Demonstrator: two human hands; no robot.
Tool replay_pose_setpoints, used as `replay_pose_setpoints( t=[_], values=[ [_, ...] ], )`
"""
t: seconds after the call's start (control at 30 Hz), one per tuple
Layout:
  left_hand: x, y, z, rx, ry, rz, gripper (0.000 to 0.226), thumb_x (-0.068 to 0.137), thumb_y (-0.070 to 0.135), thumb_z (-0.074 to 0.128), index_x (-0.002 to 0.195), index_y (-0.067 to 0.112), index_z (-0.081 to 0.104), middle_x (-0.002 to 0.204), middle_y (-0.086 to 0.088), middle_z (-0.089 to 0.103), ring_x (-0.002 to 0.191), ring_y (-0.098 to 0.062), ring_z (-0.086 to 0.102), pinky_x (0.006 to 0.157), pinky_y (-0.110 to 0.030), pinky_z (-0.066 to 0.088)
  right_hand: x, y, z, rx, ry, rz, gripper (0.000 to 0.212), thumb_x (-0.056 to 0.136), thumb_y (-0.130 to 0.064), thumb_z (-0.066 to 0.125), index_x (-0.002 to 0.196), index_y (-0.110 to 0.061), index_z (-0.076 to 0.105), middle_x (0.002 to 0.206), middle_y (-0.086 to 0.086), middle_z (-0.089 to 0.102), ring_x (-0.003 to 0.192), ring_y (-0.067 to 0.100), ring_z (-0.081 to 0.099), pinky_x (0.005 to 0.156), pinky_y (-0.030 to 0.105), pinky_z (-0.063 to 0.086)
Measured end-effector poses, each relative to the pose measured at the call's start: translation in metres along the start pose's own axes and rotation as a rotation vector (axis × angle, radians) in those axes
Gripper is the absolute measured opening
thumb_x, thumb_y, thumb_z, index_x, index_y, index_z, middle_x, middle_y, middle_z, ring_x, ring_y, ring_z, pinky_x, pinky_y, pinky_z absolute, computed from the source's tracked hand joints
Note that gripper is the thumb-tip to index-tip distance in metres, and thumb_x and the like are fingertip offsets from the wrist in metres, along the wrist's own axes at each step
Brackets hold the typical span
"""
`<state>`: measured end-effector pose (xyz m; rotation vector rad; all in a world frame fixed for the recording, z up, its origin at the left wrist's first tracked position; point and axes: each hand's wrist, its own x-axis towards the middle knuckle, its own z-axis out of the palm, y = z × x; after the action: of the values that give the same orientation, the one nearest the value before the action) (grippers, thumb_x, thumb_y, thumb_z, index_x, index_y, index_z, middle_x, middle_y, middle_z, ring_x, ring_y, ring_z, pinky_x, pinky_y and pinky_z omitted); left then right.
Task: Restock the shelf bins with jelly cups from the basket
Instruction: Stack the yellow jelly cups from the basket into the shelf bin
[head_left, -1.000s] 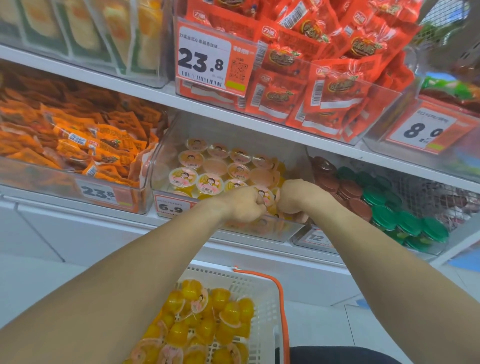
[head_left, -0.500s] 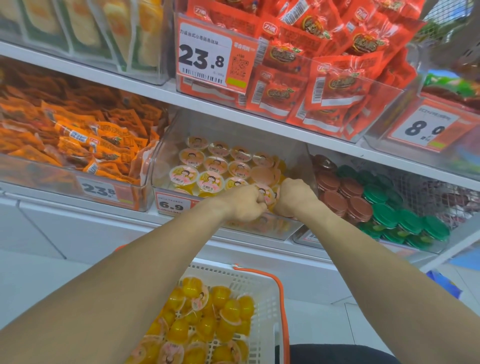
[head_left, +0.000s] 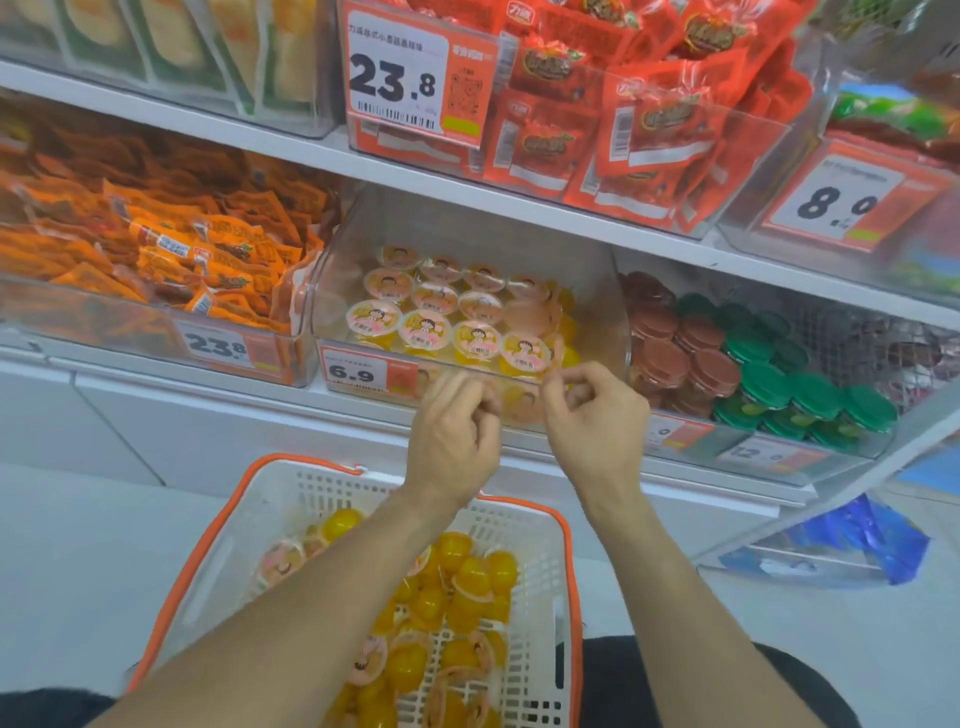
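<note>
Two hands are seen just in front of the clear bin (head_left: 597, 312), at its front edge: the left hand (head_left: 452, 436) and the right hand (head_left: 597, 421) are both loosely curled, fingers bent inward, and nothing is seen held in either. Inside the bin, jelly cups (head_left: 475, 340) are packed lid-up in rows, the front right corner less tidy, with one cup lying tilted. Below the forearms, the basket (head_left: 208, 566), white with an orange rim, is still well stocked with loose jelly cups (head_left: 470, 571), tumbled at all angles.

Each cup is judged light, with a thin, slightly yielding plastic wall and a peel-off film lid; the smooth domed body is likely slippery, so a pinch across the stiffer lid rim is thought the surest hold, and hard squeezing is best avoided.

On the lids a cartoon figure is printed; the small lettering cannot be read. A price tag (head_left: 356, 371) reading 6.9 is fixed at the bin's front left corner. Tags reading 23.8 (head_left: 215, 345), 23.8 (head_left: 395, 83) and 8.0 (head_left: 836, 200) are seen on neighbouring bins.
</note>
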<state>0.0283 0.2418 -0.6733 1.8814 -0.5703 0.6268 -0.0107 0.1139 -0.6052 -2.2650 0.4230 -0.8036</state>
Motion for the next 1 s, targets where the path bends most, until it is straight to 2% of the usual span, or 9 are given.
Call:
replay_pose_setpoints(
  t=[0.17, 0.3, 0.4, 0.47, 0.6, 0.7, 0.8, 0.9, 1.0],
  values=[
    [-0.132, -0.054, 0.006, 0.170, -0.372, -0.528, 0.011, 0.081, 0.006, 0.058, 0.087, 0.015, 0.060, 0.089, 0.000, 0.058, 0.085, -0.023, 0.061, 0.075, -0.034, 0.049, -0.093, 0.069, 0.055, 0.148, -0.142, 0.461, 0.021, 0.093, -0.019, 0.062, 0.072, -0.014, 0.064, 0.059, -0.001, 0.060, 0.059, 0.012, 0.056, 0.058, 0.024, 0.041],
    [-0.212, -0.099, -0.011, 0.577, -0.879, -0.847, 0.044, 0.091, 0.033, 0.058, 0.130, 0.016, 0.051, 0.134, -0.008, 0.048, 0.123, -0.029, 0.051, 0.101, -0.040, 0.044, -0.170, 0.128, 0.088, -0.121, -0.683, 0.663, 0.019, 0.094, -0.020, 0.057, 0.086, -0.010, 0.071, 0.092, 0.010, 0.072, 0.091, 0.026, 0.065, 0.074, 0.029, 0.047],
    [-0.253, -0.117, -0.022, 0.755, -1.028, -0.942, 0.067, 0.095, 0.048, 0.050, 0.150, 0.017, 0.031, 0.153, -0.008, 0.037, 0.138, -0.029, 0.040, 0.115, -0.046, 0.031, -0.219, 0.153, 0.097, -0.233, -1.025, 0.802, 0.029, 0.094, -0.014, 0.053, 0.118, -0.001, 0.066, 0.118, 0.016, 0.067, 0.109, 0.031, 0.062, 0.085, 0.036, 0.050],
    [-0.276, -0.131, -0.025, 0.731, -1.119, -0.972, 0.084, 0.094, 0.051, 0.050, 0.158, 0.018, 0.008, 0.159, -0.008, 0.030, 0.143, -0.029, 0.035, 0.119, -0.048, 0.022, -0.242, 0.161, 0.097, -0.268, -1.182, 0.821, 0.040, 0.097, -0.012, 0.051, 0.133, 0.004, 0.054, 0.129, 0.017, 0.062, 0.118, 0.032, 0.059, 0.092, 0.039, 0.049],
    [-0.305, -0.147, -0.026, 0.551, -1.325, -1.109, 0.105, 0.085, 0.054, 0.062, 0.157, 0.028, -0.009, 0.165, -0.009, 0.013, 0.145, -0.033, 0.029, 0.117, -0.050, 0.029, -0.273, 0.183, 0.106, -0.391, -1.288, 0.730, 0.024, 0.093, -0.025, 0.054, 0.113, -0.015, 0.064, 0.113, 0.008, 0.065, 0.103, 0.027, 0.062, 0.093, 0.036, 0.051],
    [-0.304, -0.147, -0.016, 0.612, -1.473, -0.994, 0.097, 0.088, 0.048, 0.064, 0.158, 0.033, -0.002, 0.167, -0.003, -0.004, 0.150, -0.037, 0.011, 0.117, -0.051, 0.023, -0.285, 0.196, 0.113, -0.540, -1.386, 0.587, 0.014, 0.098, -0.021, 0.042, 0.104, -0.024, 0.055, 0.096, 0.001, 0.061, 0.069, 0.012, 0.047, 0.074, 0.033, 0.053],
    [-0.305, -0.141, -0.006, 0.602, -1.529, -0.839, 0.081, 0.088, 0.053, 0.061, 0.155, 0.025, 0.024, 0.166, -0.004, 0.002, 0.151, -0.037, 0.001, 0.118, -0.052, 0.018, -0.288, 0.203, 0.116, -0.514, -1.332, 0.634, 0.032, 0.099, -0.030, 0.044, 0.130, -0.025, 0.046, 0.119, 0.002, 0.054, 0.094, 0.015, 0.054, 0.081, 0.028, 0.047],
    [-0.315, -0.132, -0.007, 0.447, -1.454, -0.917, 0.055, 0.085, 0.049, 0.060, 0.134, 0.026, 0.049, 0.156, -0.005, 0.029, 0.137, -0.033, 0.037, 0.109, -0.046, 0.039, -0.291, 0.209, 0.126, -0.509, -1.300, 0.750, 0.076, 0.082, -0.040, 0.064, 0.148, -0.023, 0.030, 0.145, 0.004, 0.042, 0.124, 0.026, 0.051, 0.094, 0.033, 0.045],
    [-0.317, -0.128, -0.006, 0.354, -1.330, -0.984, 0.036, 0.090, 0.034, 0.057, 0.123, 0.020, 0.054, 0.147, -0.006, 0.041, 0.120, -0.029, 0.052, 0.102, -0.040, 0.045, -0.299, 0.219, 0.143, -0.543, -1.327, 0.742, 0.074, 0.079, -0.051, 0.062, 0.144, -0.025, 0.037, 0.137, 0.004, 0.055, 0.119, 0.026, 0.056, 0.083, 0.034, 0.045]
  ],
)
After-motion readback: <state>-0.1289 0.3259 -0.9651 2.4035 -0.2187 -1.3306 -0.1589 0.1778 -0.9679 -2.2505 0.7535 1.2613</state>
